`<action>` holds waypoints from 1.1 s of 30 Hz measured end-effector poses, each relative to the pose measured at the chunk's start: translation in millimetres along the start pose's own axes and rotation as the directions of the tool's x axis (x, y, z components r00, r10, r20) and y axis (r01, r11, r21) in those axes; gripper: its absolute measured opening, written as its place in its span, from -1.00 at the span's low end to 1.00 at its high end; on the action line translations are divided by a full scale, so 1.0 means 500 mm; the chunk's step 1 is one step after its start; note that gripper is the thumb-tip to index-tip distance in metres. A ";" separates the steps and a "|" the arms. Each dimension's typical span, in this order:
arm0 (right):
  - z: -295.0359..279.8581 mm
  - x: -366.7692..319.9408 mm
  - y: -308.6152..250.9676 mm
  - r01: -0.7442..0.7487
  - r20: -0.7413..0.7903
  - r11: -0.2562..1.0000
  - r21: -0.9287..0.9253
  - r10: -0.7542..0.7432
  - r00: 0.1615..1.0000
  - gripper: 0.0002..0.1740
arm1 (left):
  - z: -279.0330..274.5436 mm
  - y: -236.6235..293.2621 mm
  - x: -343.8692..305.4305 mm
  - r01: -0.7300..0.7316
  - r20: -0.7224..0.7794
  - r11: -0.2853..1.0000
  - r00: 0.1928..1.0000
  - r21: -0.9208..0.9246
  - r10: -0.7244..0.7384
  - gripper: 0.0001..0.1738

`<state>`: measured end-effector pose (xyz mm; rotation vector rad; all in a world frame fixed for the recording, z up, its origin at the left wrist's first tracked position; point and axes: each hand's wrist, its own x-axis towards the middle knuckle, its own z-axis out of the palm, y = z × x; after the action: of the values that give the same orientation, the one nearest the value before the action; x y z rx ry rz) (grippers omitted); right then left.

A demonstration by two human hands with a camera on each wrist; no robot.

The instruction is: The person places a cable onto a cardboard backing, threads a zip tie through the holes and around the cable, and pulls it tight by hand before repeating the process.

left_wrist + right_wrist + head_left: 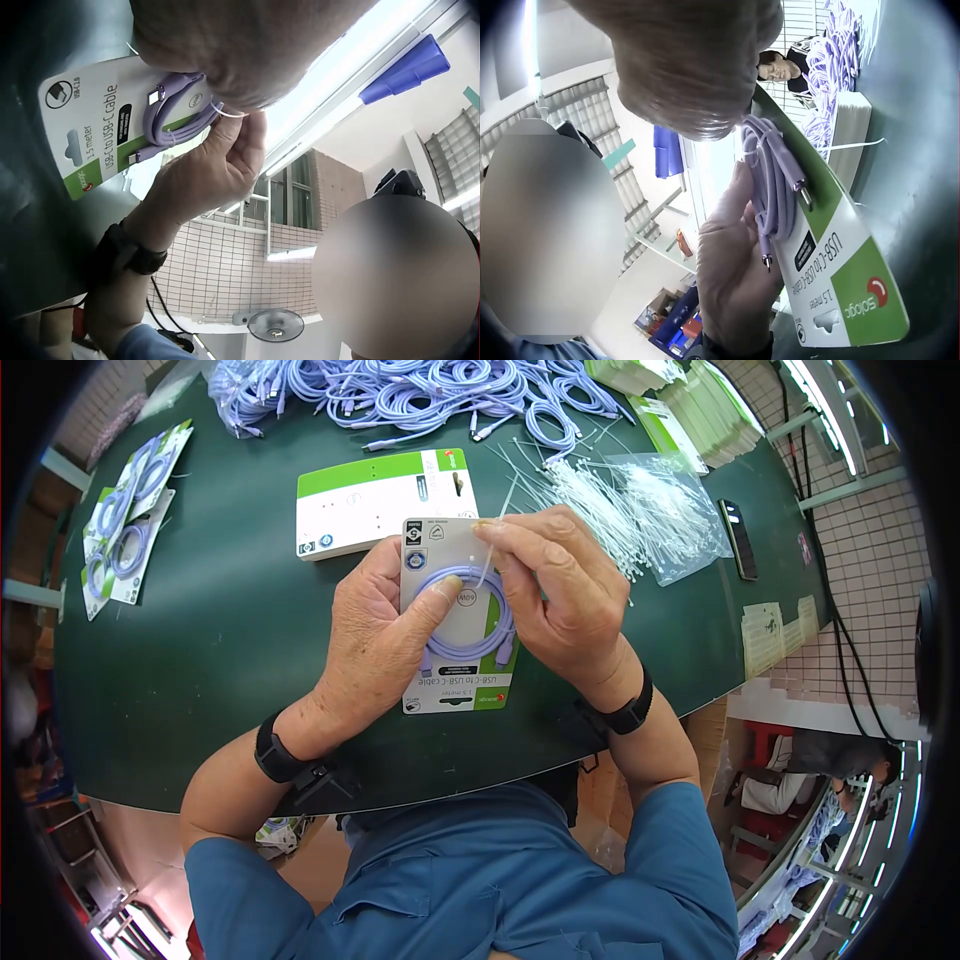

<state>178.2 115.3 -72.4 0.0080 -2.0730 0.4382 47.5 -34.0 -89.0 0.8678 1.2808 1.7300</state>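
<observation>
A white and green cardboard card (438, 552) printed USB-C to USB-C cable lies in the left hand (372, 635), its thumb pressing on the coil. The coiled lilac USB-C cable (455, 653) rests against the card's face, both plugs towards the body. At the card's far right edge the right hand (565, 585) pinches a thin white cable tie (486, 568), which loops over the coil. In the right wrist view the tie's tail (855, 144) sticks out behind the card. The left fingers behind the card are hidden.
Beyond the hands lies a stack of blank cards (360, 510). A heap of lilac cables (430, 395) spreads at the back. White cable ties (590, 500), a plastic bag (690, 545) and a phone (739, 540) are right; carded cables (130, 550) lie left on the green table (200, 680).
</observation>
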 end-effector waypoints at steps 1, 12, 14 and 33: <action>0.001 0.000 0.002 0.041 -0.002 0.999 -0.033 -0.041 0.999 -0.66 | 0.000 0.000 0.000 0.002 0.000 1.000 1.000 0.002 -0.002 -0.63; -0.038 0.001 -0.026 0.155 0.104 0.988 0.019 -0.156 0.982 -0.53 | 0.002 0.022 -0.003 -0.067 -0.013 0.997 0.998 -0.025 0.067 -0.66; -0.035 -0.001 -0.026 0.175 0.090 0.984 0.027 -0.176 0.980 -0.53 | 0.003 0.023 -0.003 -0.076 -0.017 0.997 0.997 -0.027 0.075 -0.66; -0.018 0.004 -0.010 0.076 0.048 0.996 0.041 -0.077 0.996 -0.60 | 0.005 0.014 -0.010 -0.156 -0.009 0.986 0.988 0.061 0.157 -0.66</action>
<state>185.6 113.5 -65.3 0.1220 -2.1051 0.4350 50.5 -38.8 -82.1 1.0163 1.3093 1.8297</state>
